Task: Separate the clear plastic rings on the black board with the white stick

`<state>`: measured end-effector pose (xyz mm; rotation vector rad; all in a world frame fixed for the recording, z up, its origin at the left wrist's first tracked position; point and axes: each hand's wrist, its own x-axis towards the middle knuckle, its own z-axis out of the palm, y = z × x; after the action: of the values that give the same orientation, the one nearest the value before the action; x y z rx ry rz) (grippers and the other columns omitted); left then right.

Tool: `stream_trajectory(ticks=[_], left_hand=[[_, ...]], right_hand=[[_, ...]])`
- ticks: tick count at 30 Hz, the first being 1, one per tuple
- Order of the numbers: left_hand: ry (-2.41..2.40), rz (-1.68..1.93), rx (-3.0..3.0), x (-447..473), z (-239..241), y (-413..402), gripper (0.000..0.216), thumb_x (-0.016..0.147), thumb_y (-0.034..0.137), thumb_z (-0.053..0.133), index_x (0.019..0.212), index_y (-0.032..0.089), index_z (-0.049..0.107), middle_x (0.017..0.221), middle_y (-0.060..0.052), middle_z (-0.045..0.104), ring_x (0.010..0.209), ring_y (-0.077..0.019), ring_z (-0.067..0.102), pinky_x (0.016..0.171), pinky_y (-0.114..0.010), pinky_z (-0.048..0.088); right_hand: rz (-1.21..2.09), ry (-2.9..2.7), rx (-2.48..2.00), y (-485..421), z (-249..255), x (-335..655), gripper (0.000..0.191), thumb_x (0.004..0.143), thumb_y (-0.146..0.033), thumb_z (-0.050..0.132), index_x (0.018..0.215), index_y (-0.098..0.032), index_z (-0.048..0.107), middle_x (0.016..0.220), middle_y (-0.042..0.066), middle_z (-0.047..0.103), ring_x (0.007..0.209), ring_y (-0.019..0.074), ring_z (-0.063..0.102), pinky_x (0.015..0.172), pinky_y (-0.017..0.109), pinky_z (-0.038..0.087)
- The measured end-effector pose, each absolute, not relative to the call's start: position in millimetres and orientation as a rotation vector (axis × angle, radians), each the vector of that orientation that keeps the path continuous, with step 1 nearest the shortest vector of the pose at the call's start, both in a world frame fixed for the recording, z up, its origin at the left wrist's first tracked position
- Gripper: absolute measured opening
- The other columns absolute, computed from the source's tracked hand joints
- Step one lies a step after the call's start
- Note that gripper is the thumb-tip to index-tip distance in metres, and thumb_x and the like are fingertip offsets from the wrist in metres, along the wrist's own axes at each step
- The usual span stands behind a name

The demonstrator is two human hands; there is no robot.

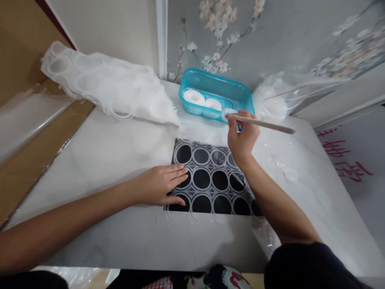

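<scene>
A black sheet (pixel 201 204) lies on the table under a clear plastic sheet with rows of round rings (pixel 201 178). My left hand (pixel 162 184) rests flat on the left edge of these sheets, fingers stretched out. My right hand (pixel 244 134) is closed on a long, flat, light-coloured stick (pixel 267 124) that points out to the right. It is over the front right rim of a blue plastic basket (pixel 218 78). White ring-shaped pieces (pixel 194 96) lie in the basket. A small blue-and-white bit shows by my right fingers; I cannot make out what it is.
A pile of white plastic sheets with round cut-outs (pixel 120 84) lies at the back left, next to cardboard (pixel 45 172). Behind the basket is a flowered wall (pixel 270 44). A clear bag with white contents (pixel 272 98) stands right of it on the white table (pixel 120 237).
</scene>
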<state>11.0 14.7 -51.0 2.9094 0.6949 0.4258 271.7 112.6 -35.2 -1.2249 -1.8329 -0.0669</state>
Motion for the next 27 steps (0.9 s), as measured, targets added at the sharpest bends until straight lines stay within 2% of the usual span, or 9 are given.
stream_trajectory(ticks=[5, 7, 9, 12, 14, 22, 27], left_hand=[[0.607, 0.661, 2.951, 24, -40, 25, 0.055, 0.1, 0.055, 0.042, 0.102, 0.01, 0.073, 0.112, -0.015, 0.074, 0.101, -0.0275, 0.069, 0.089, -0.04, 0.056], [0.596, 0.609, 2.981, 32, -39, 26, 0.054, 0.099, 0.056, 0.044, 0.104, 0.01, 0.073, 0.116, -0.017, 0.072, 0.103, -0.0296, 0.068, 0.09, -0.044, 0.055], [0.55, 0.5, 3.019, 39, -42, 25, 0.056, 0.099, 0.056, 0.044, 0.114, 0.008, 0.07, 0.125, -0.019, 0.068, 0.113, -0.0328, 0.065, 0.097, -0.048, 0.052], [0.483, 0.352, 3.019, 47, -48, 25, 0.063, 0.099, 0.057, 0.044, 0.128, 0.005, 0.062, 0.139, -0.021, 0.058, 0.13, -0.0338, 0.055, 0.112, -0.049, 0.041], [0.484, 0.29, 2.984, 48, -53, 26, 0.065, 0.098, 0.059, 0.043, 0.133, 0.006, 0.059, 0.144, -0.021, 0.053, 0.135, -0.033, 0.05, 0.116, -0.048, 0.036], [0.517, 0.195, 2.827, 44, -61, 31, 0.074, 0.097, 0.063, 0.04, 0.145, 0.007, 0.047, 0.151, -0.022, 0.044, 0.144, -0.035, 0.038, 0.119, -0.05, 0.031], [0.496, 0.205, 2.761, 43, -62, 30, 0.079, 0.094, 0.065, 0.047, 0.148, 0.008, 0.042, 0.153, -0.023, 0.039, 0.144, -0.0384, 0.037, 0.118, -0.054, 0.03]], right_hand=[[0.551, -2.028, -1.113, 68, -50, 290, 0.012, 0.092, -0.028, 0.061, 0.085, -0.025, 0.07, 0.087, 0.004, 0.077, 0.106, 0.0279, 0.068, 0.093, 0.048, 0.056], [0.698, -2.026, -1.095, 52, -62, 288, 0.009, 0.092, -0.028, 0.063, 0.088, -0.026, 0.071, 0.091, 0.003, 0.078, 0.112, 0.0274, 0.066, 0.097, 0.047, 0.055], [0.764, -1.998, -1.103, 47, -69, 285, 0.009, 0.092, -0.028, 0.064, 0.089, -0.026, 0.072, 0.095, 0.002, 0.079, 0.118, 0.0277, 0.063, 0.103, 0.049, 0.051], [0.802, -1.982, -1.104, 51, -71, 284, 0.01, 0.092, -0.026, 0.064, 0.09, -0.026, 0.074, 0.095, 0.002, 0.079, 0.118, 0.0277, 0.062, 0.104, 0.052, 0.049], [0.811, -1.988, -1.099, 54, -70, 284, 0.011, 0.092, -0.025, 0.064, 0.091, -0.025, 0.075, 0.095, 0.003, 0.079, 0.118, 0.0277, 0.062, 0.104, 0.052, 0.049], [0.771, -2.008, -1.103, 55, -70, 284, 0.012, 0.093, -0.026, 0.062, 0.091, -0.026, 0.075, 0.094, 0.002, 0.079, 0.115, 0.0273, 0.063, 0.102, 0.048, 0.05], [0.463, -2.204, -1.083, 47, -72, 280, 0.014, 0.095, -0.023, 0.057, 0.095, -0.023, 0.071, 0.107, 0.004, 0.078, 0.127, 0.0296, 0.057, 0.105, 0.049, 0.046]])
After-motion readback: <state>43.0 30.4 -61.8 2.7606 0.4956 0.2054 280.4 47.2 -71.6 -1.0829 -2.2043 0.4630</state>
